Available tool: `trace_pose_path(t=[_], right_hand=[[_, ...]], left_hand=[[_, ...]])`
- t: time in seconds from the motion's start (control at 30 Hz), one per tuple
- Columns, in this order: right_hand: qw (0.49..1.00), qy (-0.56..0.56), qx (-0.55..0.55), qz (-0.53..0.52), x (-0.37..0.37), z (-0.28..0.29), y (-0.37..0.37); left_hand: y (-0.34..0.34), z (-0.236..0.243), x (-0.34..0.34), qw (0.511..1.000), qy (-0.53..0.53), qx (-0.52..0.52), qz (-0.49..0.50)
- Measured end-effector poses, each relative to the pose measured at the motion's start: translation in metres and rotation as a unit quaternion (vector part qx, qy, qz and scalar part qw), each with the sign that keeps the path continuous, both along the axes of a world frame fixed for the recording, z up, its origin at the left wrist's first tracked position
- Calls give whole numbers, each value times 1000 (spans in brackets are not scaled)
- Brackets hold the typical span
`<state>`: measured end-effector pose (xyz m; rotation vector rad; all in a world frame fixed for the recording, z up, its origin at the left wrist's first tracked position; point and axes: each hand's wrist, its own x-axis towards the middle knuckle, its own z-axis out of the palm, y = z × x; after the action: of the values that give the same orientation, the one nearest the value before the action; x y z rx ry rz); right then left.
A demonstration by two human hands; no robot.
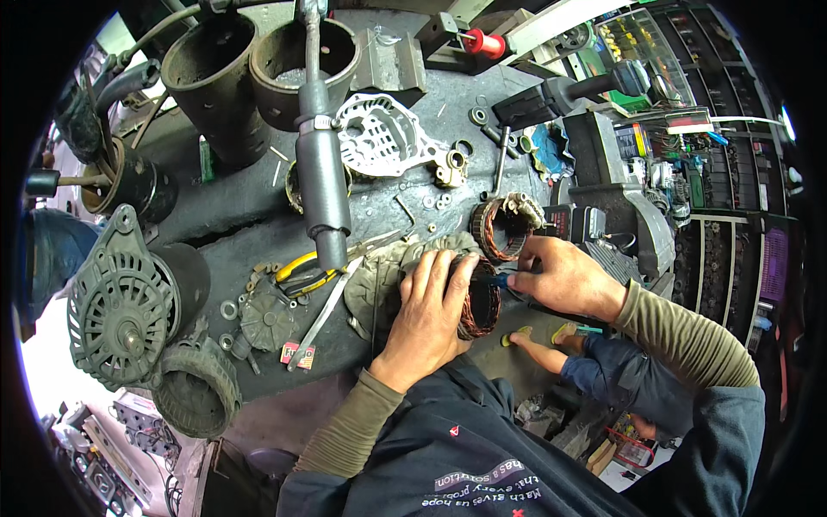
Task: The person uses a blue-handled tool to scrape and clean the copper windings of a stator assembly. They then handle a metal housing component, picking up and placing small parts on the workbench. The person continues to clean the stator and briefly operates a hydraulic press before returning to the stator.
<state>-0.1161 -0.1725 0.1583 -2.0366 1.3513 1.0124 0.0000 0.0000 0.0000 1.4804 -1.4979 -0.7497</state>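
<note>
left hand (424, 303) around a copper-wound stator ring (489, 324), right hand (564, 280) pinching a small blue-ended tool (494, 280)

both hands are bare and meet at the near edge of a dark, cluttered workbench (258, 207). the left hand holds the ring from its left side, fingers side by side and pointing away from the person. the right hand comes in from the right, thumb and fingers closed on the tool, which lies across the ring's far edge.

the ring is short and hollow, with a dark bore and reddish-brown windings along its rim, their surface rough and banded. just beyond it sits a second stator ring (503, 231), also copper-wound, with a pale bundle at its top. a crumpled grey-green cloth (375, 277) lies beside the left hand.

the left fingers cover much of the held ring's left and far side. its inside is too dark to read, the tool's tip is hard to make out, and the right fingertips are partly hidden.

the held ring's open end faces up toward the camera. its visible outline is a tall oval, the long axis running from the person's body toward the far side of the bench; the exact tilt of the bore cannot be told.
</note>
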Motion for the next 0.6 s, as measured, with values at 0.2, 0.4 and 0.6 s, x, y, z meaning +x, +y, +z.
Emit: trace_pose_path(t=[0.2, 0.4, 0.6], right_hand=[[961, -154, -78, 215, -7, 15, 7], [930, -225, -70, 283, -14, 9, -21], [943, -201, -9, 265, -15, 7, -34]], left_hand=[[-20, 8, 24, 999, 38, 25, 5], [-37, 13, 34, 998, 23, 42, -34], [-41, 15, 32, 997, 19, 62, -31]])
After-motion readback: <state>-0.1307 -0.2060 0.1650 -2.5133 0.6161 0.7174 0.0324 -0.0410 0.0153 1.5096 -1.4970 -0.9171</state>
